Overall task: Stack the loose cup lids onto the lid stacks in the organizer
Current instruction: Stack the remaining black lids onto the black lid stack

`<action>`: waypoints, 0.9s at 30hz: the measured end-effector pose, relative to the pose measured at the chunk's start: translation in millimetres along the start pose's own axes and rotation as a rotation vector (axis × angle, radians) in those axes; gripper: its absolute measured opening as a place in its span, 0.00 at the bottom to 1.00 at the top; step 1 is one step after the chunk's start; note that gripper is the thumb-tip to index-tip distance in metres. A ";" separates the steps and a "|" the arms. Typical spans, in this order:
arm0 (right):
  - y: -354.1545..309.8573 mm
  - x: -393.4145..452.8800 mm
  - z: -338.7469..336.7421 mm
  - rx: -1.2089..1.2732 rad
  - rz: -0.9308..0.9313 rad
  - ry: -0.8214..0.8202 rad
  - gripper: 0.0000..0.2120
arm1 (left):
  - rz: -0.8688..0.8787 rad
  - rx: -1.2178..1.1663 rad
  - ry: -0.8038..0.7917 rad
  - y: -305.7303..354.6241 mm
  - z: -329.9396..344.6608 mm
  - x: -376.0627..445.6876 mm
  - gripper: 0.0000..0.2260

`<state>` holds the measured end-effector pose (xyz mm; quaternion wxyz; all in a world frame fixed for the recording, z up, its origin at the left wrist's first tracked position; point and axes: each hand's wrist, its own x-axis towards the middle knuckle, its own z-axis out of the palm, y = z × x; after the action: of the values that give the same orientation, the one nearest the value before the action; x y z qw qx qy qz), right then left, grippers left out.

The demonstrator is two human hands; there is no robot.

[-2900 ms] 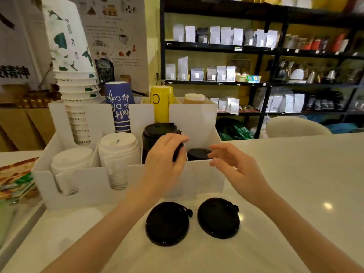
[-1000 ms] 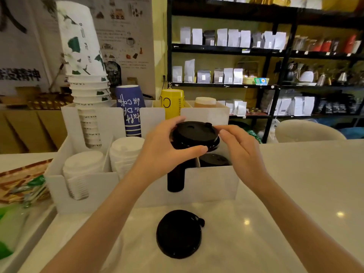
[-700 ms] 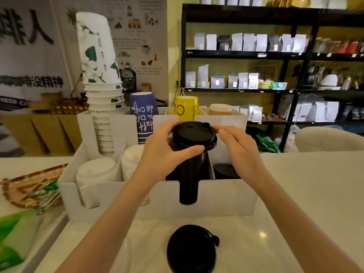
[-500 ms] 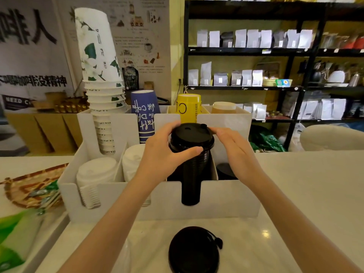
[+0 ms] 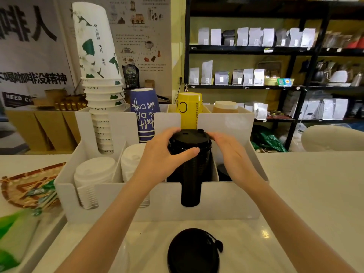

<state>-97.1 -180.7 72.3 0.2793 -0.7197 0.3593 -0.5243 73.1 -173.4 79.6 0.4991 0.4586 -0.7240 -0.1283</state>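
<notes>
A white organizer point(image 5: 222, 201) stands on the counter. Its third front compartment holds a tall stack of black lids point(image 5: 190, 180). The top black lid point(image 5: 190, 137) sits level on that stack. My left hand point(image 5: 163, 157) wraps the lid's left side, thumb across its front rim. My right hand point(image 5: 231, 154) presses its fingertips against the lid's right rim. One loose black lid point(image 5: 194, 252) lies flat on the counter in front of the organizer. A low black lid stack point(image 5: 222, 170) shows in the rightmost compartment, partly hidden by my right hand.
Two white lid stacks point(image 5: 94, 174) point(image 5: 131, 160) fill the left front compartments. Behind stand a tall white cup stack point(image 5: 100, 91), blue cups point(image 5: 144, 113) and yellow cups point(image 5: 189, 109). A woven tray point(image 5: 21, 186) lies left. Bare counter point(image 5: 315, 194) stretches right.
One of the two loose lids left the counter and now sits on the tall black stack. Over the last second both hands lowered it until level.
</notes>
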 end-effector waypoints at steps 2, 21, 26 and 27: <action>0.8 0.3 0.7 -0.024 0.001 0.016 0.16 | -0.006 0.013 -0.014 0.3 -1.2 0.6 0.24; -9.9 -10.2 3.2 -0.130 0.034 0.098 0.19 | -0.077 -0.042 -0.114 -1.5 -7.4 2.7 0.25; -9.5 -10.7 4.8 -0.166 0.022 0.118 0.20 | -0.071 -0.008 -0.171 -1.8 -11.3 3.0 0.21; -9.5 -11.1 5.1 -0.163 0.015 0.122 0.20 | -0.071 0.003 -0.180 -1.7 -12.2 3.0 0.21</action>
<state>-92.3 -166.0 72.0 0.2014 -0.7041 0.4223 -0.5342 84.0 -173.4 86.0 0.4264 0.4713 -0.7494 -0.1858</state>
